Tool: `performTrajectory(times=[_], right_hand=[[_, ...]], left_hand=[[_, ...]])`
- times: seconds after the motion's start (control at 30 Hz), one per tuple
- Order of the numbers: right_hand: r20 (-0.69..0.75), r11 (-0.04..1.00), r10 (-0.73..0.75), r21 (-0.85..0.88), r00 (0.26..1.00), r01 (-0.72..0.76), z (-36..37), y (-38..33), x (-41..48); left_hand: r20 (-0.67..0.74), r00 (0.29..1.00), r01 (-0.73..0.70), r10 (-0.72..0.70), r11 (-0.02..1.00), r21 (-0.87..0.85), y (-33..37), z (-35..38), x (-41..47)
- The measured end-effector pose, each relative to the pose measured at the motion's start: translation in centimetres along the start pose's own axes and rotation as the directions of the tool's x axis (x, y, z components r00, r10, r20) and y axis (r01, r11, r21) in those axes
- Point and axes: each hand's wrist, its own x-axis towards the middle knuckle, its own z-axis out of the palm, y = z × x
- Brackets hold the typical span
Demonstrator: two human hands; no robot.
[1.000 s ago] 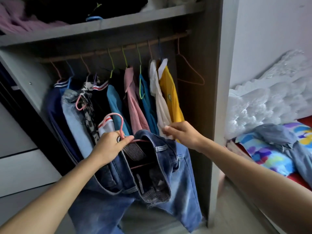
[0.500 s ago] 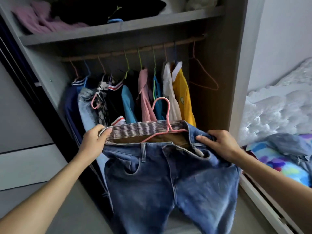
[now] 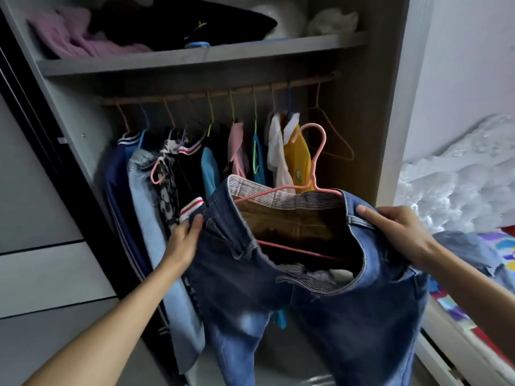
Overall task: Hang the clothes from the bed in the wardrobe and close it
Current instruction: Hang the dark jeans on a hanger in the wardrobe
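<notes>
Gripping the waistband at either side, the left hand (image 3: 185, 240) and the right hand (image 3: 395, 229) each curled fingers round the denim, and the jeans (image 3: 348, 316) hung stretched between them, legs dropping below the wrists. The cloth looked thick, heavy and limp, liable to slide on the thin pink hanger (image 3: 318, 160) threaded through the waist; the surer hold seemed the hook rising between the hands, for lifting to the rail (image 3: 223, 91) above them.
</notes>
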Motion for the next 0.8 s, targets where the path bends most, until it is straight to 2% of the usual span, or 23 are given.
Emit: performTrajectory(times=[0.07, 0.2, 0.27, 0.33, 0.4, 0.47, 0.53, 0.57, 0.63, 0.67, 0.73, 0.8], right_hand=[[0.028, 0.999, -0.011, -0.036, 1.0, 0.012, -0.3, -0.5, -0.4], [0.061, 0.983, -0.139, -0.113, 0.988, 0.145, 1.2, -1.7, -1.0], [-0.001, 0.988, -0.149, -0.04, 0.989, 0.149, 1.5, -1.2, -0.8], [-0.046, 0.989, -0.105, 0.103, 0.993, 0.109, 1.0, -0.6, -0.8], [-0.083, 0.978, -0.084, 0.185, 0.993, 0.098, 0.5, -0.5, -1.2], [-0.084, 0.974, -0.111, 0.188, 0.99, 0.125, 0.5, -1.1, -1.6], [-0.028, 0.98, -0.131, 0.149, 0.991, 0.134, 1.1, -1.9, -1.8], [-0.006, 0.983, -0.129, 0.132, 0.992, 0.128, 1.5, -2.2, -1.8], [0.003, 0.982, -0.118, 0.146, 0.993, 0.117, 1.8, -2.8, -2.0], [-0.002, 0.981, -0.122, 0.15, 0.993, 0.121, 1.8, -3.0, -2.0], [0.003, 0.983, -0.134, 0.124, 0.991, 0.133, 1.6, -3.0, -2.0], [0.03, 0.985, -0.155, 0.078, 0.987, 0.152, 1.6, -2.9, -2.0]], left_hand=[[-0.065, 0.997, -0.036, 0.038, 0.999, 0.028, 0.3, 0.8, 0.2], [-0.111, 0.981, -0.157, 0.158, 0.987, 0.019, 2.6, 1.8, 1.3], [-0.171, 0.967, -0.194, 0.189, 0.981, -0.014, 2.9, 1.6, 1.4], [-0.219, 0.951, -0.223, 0.218, 0.975, 0.002, 2.4, 1.0, 1.2], [-0.204, 0.945, -0.238, 0.255, 0.966, 0.104, 2.1, 0.9, 1.1], [-0.161, 0.918, -0.323, 0.361, 0.92, 0.224, 3.2, 1.3, 1.1], [-0.03, 0.885, -0.438, 0.464, 0.855, 0.279, 4.7, 2.0, 1.4], [0.049, 0.885, -0.455, 0.462, 0.84, 0.295, 5.1, 2.3, 1.6], [0.131, 0.921, -0.39, 0.367, 0.86, 0.329, 5.1, 2.6, 1.8], [0.123, 0.947, -0.32, 0.296, 0.892, 0.32, 5.0, 2.7, 1.8], [0.058, 0.99, -0.138, 0.129, 0.971, 0.193, 5.0, 3.2, 1.8], [0.029, 1.0, -0.009, 0.006, 0.995, 0.103, 5.1, 4.2, 2.0]])
